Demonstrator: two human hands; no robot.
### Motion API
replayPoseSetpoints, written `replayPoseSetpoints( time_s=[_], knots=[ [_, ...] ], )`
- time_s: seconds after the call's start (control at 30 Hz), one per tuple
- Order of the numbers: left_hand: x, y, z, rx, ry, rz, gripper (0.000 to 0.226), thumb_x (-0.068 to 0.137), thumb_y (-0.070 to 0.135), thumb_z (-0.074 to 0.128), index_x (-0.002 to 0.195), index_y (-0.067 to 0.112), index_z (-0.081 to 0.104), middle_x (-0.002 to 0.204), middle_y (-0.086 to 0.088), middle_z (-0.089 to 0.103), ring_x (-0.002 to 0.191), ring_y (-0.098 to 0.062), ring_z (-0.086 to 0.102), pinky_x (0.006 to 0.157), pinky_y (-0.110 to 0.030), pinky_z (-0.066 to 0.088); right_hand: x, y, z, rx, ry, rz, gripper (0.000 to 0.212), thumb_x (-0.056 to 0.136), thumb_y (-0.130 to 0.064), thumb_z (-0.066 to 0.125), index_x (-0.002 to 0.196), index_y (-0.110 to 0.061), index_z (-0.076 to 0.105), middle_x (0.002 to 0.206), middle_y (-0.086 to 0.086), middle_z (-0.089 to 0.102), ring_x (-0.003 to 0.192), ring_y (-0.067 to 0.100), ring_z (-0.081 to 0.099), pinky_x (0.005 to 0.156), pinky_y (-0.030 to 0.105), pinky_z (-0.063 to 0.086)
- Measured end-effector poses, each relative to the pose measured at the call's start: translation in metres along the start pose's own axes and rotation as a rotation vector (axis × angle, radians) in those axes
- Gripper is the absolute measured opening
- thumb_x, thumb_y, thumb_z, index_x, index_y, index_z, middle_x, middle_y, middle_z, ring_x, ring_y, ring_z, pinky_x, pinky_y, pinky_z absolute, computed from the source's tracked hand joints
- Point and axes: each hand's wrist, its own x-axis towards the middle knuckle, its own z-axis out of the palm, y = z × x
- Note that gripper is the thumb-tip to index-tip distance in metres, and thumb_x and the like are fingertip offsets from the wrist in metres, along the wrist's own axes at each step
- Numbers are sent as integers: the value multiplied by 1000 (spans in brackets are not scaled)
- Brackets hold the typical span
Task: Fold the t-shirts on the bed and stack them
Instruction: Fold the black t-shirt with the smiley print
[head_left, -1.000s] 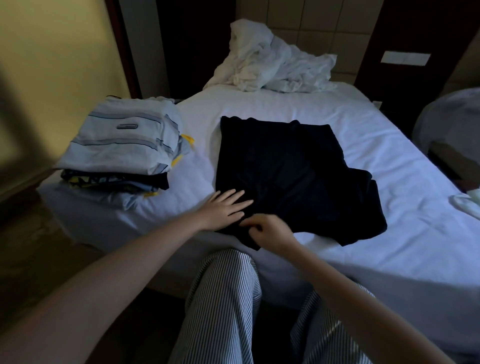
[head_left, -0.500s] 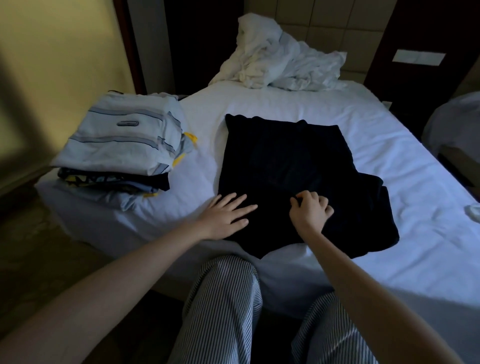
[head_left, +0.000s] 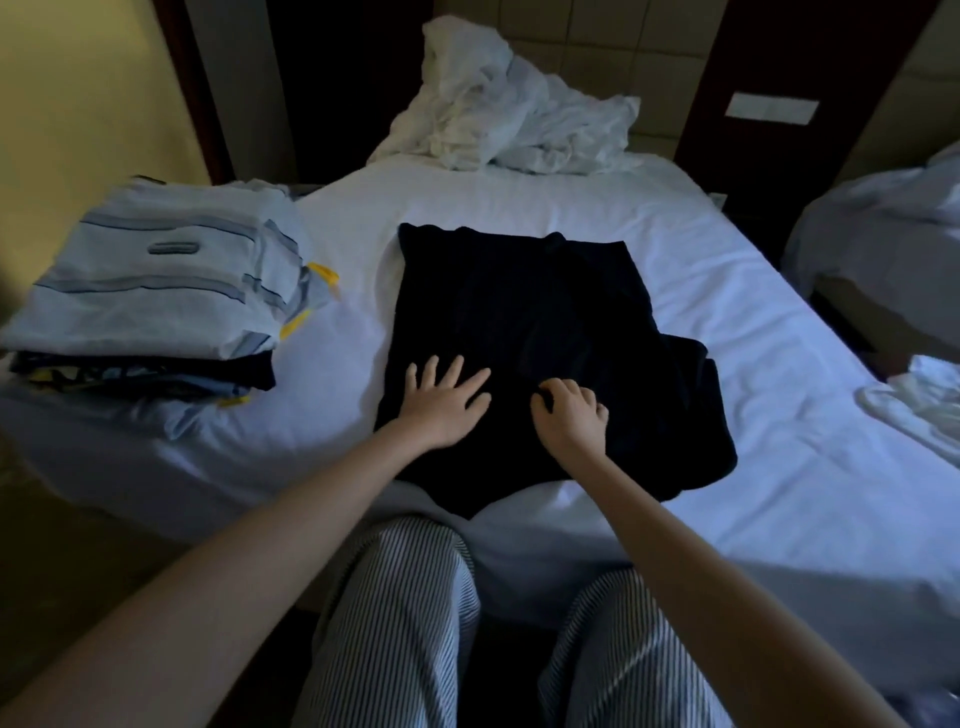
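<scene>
- At the centre of the frame the dark t-shirt (head_left: 519, 312) lies flat on the bed (head_left: 753, 322), its long axis running from bottom to top of the frame.
- The left hand (head_left: 441, 408) presses flat on its lower left part, fingers straight and spread.
- The right hand (head_left: 571, 418), just beside, has curled fingers that seem to pinch the cloth.
- An unfolded part sticks out at lower right, nearer the right hand; I judge the next fold comes from there.

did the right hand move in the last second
Yes. The right hand went from the near hem of the black t-shirt farther up onto it, away from the left hand.
</scene>
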Motion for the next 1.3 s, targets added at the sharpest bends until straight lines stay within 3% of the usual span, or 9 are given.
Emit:
replayPoseSetpoints(
  time_s=[0.17,0.3,0.37,0.5,0.67,0.77,0.93,1.2,1.3],
  knots=[
    [6,36,-11,-66,-23,134,50,100,50,22,149,38,17,160,0,2,146,-27,-6,116,-47,-2,3,31,-37,72,251,-87,24,91,-15,47,112,-12,59,109,8,65,98,30,59,85,40,45],
    [20,92,-15,-158,-4,302,49,101,46,25,149,35,21,160,3,9,147,-20,0,116,-43,3,14,82,-75,66,401,116,32,90,-10,44,119,-12,57,120,10,60,111,32,51,94,40,34],
    [28,120,-14,-187,33,377,48,102,43,25,148,34,23,159,3,12,147,-17,3,116,-41,4,20,115,-88,33,372,301,34,91,-13,42,123,-13,55,130,10,53,121,32,40,99,38,27],
    [40,153,13,-165,26,416,47,102,43,20,148,39,17,160,4,7,147,-14,-1,117,-41,0,29,166,-95,23,146,520,40,93,-34,40,124,-14,56,136,11,46,129,32,30,105,40,22],
    [48,157,39,-20,14,354,50,100,51,14,149,42,9,160,3,3,147,-15,-5,117,-43,-5,52,170,-87,-65,51,416,42,89,-53,43,118,-27,60,133,-1,48,135,25,21,105,46,17],
    [49,158,39,-6,11,356,49,100,50,15,148,43,8,160,4,2,147,-14,-5,117,-42,-5,65,174,-79,43,182,433,31,91,-38,46,110,-21,64,121,2,60,130,20,32,100,40,20],
    [52,155,39,-23,20,356,48,100,50,16,148,44,11,160,7,3,146,-11,-4,117,-39,-6,45,195,-97,369,624,740,29,96,-18,38,116,-5,53,114,24,61,113,33,52,105,33,18],
    [50,159,32,23,-18,380,50,99,52,19,145,50,-2,160,7,-8,146,-19,-11,116,-48,-7,27,214,-102,476,586,739,32,95,-18,41,122,-3,49,115,22,60,133,31,31,113,30,7],
    [38,174,29,-4,-20,495,51,99,52,24,143,53,-1,159,12,-10,145,-20,-16,114,-56,-9,25,216,-103,533,654,756,32,97,-16,37,122,-2,51,119,23,58,131,33,33,112,33,15]
  ],
)
